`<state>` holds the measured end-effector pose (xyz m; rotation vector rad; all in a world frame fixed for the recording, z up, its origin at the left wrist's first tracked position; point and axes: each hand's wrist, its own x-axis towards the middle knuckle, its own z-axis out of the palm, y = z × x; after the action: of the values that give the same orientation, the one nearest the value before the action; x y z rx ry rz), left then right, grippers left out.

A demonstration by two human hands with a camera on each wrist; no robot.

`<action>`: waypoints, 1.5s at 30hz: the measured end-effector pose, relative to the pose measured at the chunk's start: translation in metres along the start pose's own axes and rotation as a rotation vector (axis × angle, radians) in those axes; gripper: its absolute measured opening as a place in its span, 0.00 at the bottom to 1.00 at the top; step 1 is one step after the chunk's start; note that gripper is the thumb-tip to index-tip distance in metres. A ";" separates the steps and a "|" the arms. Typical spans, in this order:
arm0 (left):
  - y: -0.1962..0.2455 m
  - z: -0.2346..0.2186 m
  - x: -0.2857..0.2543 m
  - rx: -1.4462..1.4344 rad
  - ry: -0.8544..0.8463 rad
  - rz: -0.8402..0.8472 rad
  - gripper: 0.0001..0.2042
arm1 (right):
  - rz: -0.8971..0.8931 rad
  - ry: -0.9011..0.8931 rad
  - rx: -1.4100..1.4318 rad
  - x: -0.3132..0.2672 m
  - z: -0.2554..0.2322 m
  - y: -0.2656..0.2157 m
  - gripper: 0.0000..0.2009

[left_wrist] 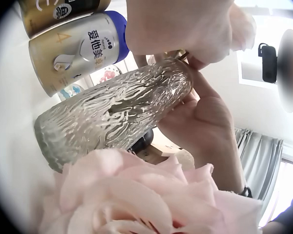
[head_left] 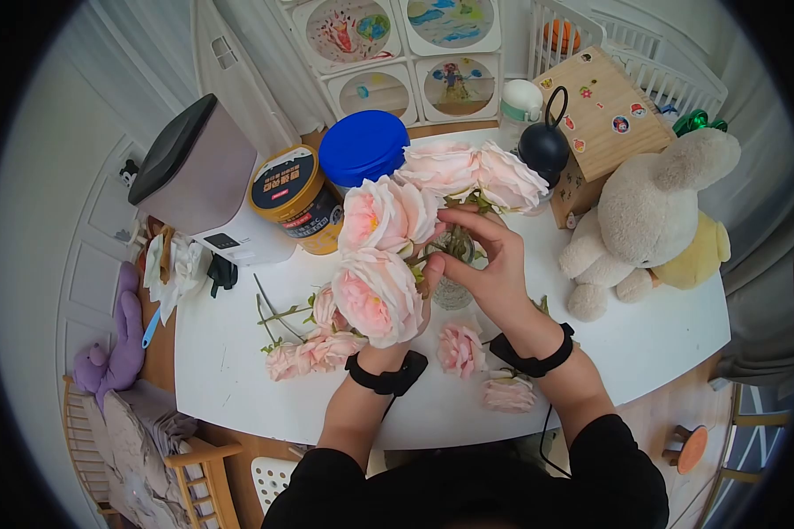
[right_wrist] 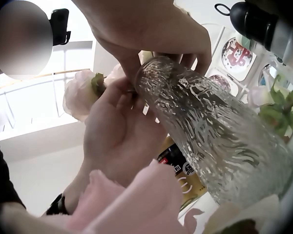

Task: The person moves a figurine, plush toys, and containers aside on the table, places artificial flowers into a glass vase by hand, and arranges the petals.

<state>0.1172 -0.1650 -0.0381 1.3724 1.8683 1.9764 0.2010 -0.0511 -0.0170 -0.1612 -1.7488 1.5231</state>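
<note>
A ribbed clear glass vase stands on the white table, with rose stems in its mouth. My right hand is over the mouth, thumb and forefinger curved round a stem beside the rim. My left hand pinches a stem at the rim's other side; large pink roses mostly hide this hand in the head view. More pale pink roses spread behind the vase's mouth. A loose rose lies in front of the vase, and another rose lies nearer the table edge.
Several cut roses with green stems lie left of the vase. Behind stand a blue-lidded tin, a brown-lidded tub and a grey appliance. A plush rabbit, wooden box and black-topped bottle are at right.
</note>
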 end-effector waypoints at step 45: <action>-0.009 -0.008 0.001 0.184 0.061 0.000 0.18 | -0.106 0.006 -0.041 -0.004 -0.009 -0.004 0.07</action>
<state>0.1070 -0.1681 -0.0443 1.3699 2.1237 1.9080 0.2109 -0.0476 -0.0157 -0.0925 -1.7566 1.4099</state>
